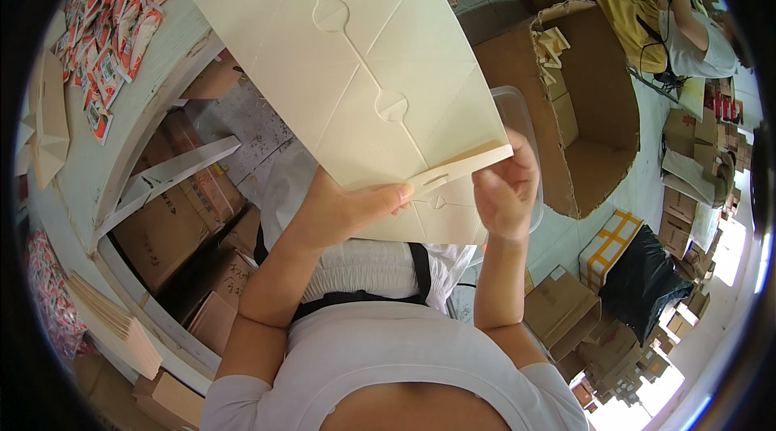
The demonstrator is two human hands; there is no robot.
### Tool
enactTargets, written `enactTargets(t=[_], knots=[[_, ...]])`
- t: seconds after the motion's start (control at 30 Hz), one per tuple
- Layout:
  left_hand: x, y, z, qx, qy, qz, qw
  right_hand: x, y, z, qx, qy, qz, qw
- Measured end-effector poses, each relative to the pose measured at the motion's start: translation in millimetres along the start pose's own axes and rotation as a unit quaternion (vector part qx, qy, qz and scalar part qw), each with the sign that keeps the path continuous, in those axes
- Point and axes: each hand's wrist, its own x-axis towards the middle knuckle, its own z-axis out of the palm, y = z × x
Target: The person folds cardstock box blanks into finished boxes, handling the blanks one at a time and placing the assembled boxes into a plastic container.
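A flat cream paperboard carton blank [376, 55] with creases and two round die-cut tabs is tilted up before me. My left hand [348, 209] grips its near edge, thumb pressed on a narrow folded flap [461, 165] with a slot. At the blank's right corner is my right hand [506, 194], its fingers partly hidden behind the board and its thumb just under the flap's end. Below the flap, above my lap, shows another creased cream panel [445, 222]; whether it belongs to the same blank I cannot tell.
A worktable [145, 55] on the left holds many orange-and-white sachets [121, 37] and stacked cream board [115, 322]. Cartons [163, 231] sit beneath it. On my right are a translucent plastic bin [536, 206], a large open cardboard box [600, 97] and a seated person [630, 12].
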Motion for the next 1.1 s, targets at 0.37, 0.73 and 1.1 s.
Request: enactTargets(t=[0.37, 0.73, 1.1], knots=[[3.9, -6.0, 3.4, -0.059, -0.019, 0.020, 0.998, -5.9, 8.7, 9.4, -0.021, -0.108, 0.019, 0.994], [4.4, 0.1, 4.8, -0.087, -0.038, 0.001, 0.995, -11.1, 12.1, 14.3, -0.046, -0.072, -0.043, 0.995], [2.8, -0.1, 3.6, -0.053, -0.023, 0.004, 0.998, -0.3, 15.5, 9.6, 0.002, 0.069, -0.012, 0.998]])
